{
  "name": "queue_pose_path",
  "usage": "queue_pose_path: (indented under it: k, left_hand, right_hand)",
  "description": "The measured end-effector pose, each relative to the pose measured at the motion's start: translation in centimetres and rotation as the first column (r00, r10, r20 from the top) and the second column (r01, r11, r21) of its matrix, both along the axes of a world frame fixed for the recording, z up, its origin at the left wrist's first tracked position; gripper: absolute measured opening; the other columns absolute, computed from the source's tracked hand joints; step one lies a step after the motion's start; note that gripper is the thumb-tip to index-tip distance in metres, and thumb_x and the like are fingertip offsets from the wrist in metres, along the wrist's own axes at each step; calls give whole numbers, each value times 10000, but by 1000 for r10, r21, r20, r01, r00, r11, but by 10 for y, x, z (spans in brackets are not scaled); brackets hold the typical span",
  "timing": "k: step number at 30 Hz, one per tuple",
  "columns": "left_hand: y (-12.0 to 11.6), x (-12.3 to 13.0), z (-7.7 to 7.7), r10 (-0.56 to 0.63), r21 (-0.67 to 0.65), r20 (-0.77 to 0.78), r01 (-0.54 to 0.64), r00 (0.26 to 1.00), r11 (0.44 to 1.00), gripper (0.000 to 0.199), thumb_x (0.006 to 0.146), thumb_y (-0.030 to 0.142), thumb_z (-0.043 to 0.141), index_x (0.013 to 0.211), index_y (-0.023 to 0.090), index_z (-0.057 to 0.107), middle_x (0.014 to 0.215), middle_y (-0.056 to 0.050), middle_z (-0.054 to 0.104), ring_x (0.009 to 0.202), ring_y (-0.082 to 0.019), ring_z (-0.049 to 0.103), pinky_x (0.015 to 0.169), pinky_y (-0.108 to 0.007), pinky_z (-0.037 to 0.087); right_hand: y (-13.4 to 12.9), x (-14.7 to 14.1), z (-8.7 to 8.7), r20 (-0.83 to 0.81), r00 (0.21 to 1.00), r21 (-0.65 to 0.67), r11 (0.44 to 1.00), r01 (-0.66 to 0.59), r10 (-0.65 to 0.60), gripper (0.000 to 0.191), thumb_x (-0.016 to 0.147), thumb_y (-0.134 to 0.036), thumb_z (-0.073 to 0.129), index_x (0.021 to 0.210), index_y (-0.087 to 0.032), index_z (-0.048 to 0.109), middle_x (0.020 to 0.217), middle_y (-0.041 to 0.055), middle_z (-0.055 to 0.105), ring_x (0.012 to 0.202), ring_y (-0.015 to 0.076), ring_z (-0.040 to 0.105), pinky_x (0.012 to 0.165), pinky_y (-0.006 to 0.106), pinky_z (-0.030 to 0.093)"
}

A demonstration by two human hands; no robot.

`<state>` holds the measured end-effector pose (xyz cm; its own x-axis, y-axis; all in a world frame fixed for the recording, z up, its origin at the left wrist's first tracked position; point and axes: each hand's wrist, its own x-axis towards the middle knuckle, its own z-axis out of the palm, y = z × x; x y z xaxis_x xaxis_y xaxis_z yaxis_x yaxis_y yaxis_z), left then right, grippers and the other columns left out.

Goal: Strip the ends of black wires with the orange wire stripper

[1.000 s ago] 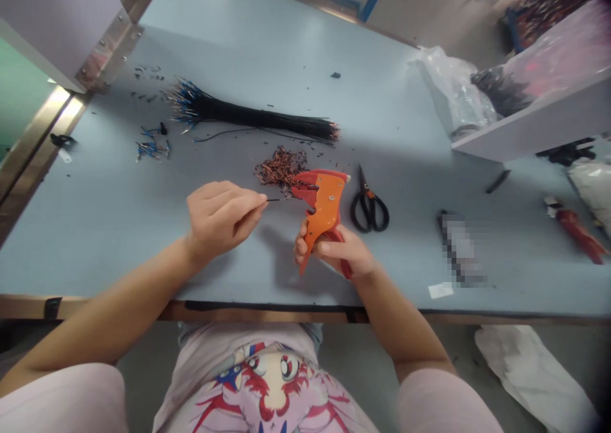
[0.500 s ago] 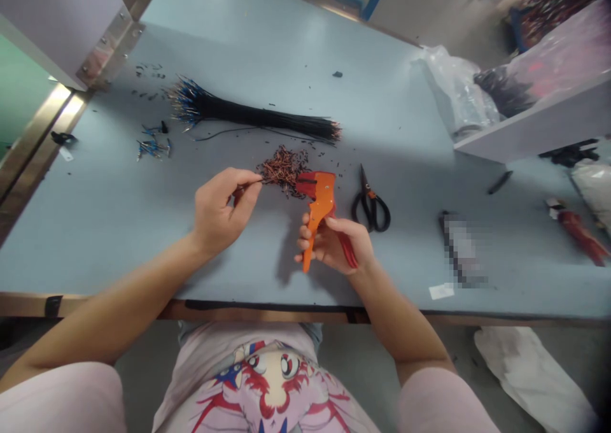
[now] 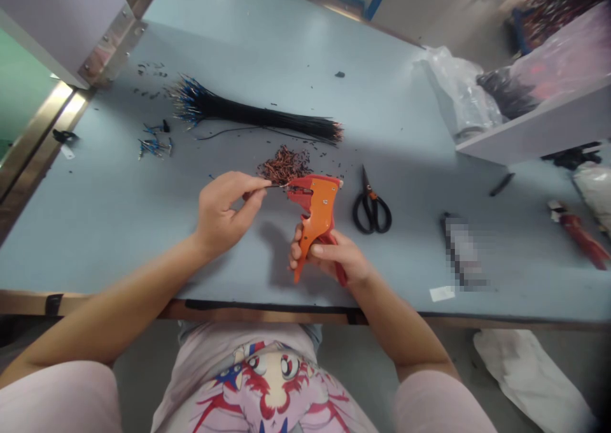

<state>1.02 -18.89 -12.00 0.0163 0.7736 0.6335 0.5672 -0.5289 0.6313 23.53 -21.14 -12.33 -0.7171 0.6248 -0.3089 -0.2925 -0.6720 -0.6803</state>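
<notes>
My right hand [image 3: 329,258] is wrapped round the handles of an orange and red wire stripper [image 3: 322,210], whose jaws point left. Between thumb and forefinger my left hand [image 3: 229,207] pinches a short black wire [image 3: 274,185]. The wire's tip lies at the mouth of the stripper's jaws; whether it is between them I cannot tell. Just behind the jaws lies a heap of copper-coloured wire scraps [image 3: 284,162]. Beyond it stretches a long bundle of black wires [image 3: 262,116] with blue and metal ends on the left and bare copper ends on the right.
Black-handled scissors [image 3: 371,207] lie right of the stripper. Farther right are a blurred-out dark object [image 3: 462,248], a white label [image 3: 442,293] and a red-handled tool [image 3: 577,232]. A few blue-ended pieces [image 3: 155,146] lie at left. Plastic bags [image 3: 463,95] sit by the right-hand panel.
The stripper's jaws have parted and the tool has tilted, its handles swinging down and left. My left hand has moved slightly right, bringing the wire's tip up to the jaws.
</notes>
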Motion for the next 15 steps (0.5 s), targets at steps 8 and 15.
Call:
queue_pose_path:
  k: [8,15]
  left_hand:
    - [-2,-1,-2,-31,104,-75,39,997,994,125,825,152,615,903,218,688,780,-6,719,687,-118,632,667,-250,484]
    - [-5,3,0,-32,22,-104,34,994,999,116,853,200,582,877,209,696,775,-24,724,674,-125,631,663,-256,483]
  right_hand:
    - [-3,-2,2,11,1000,41,999,-30,29,337,767,-294,726,1013,-133,562,855,58,647,785,217,662,660,373,552]
    - [-8,-4,3,0,999,38,998,-55,55,335,785,-315,720,1010,-120,566,849,63,639,772,212,664,679,388,550]
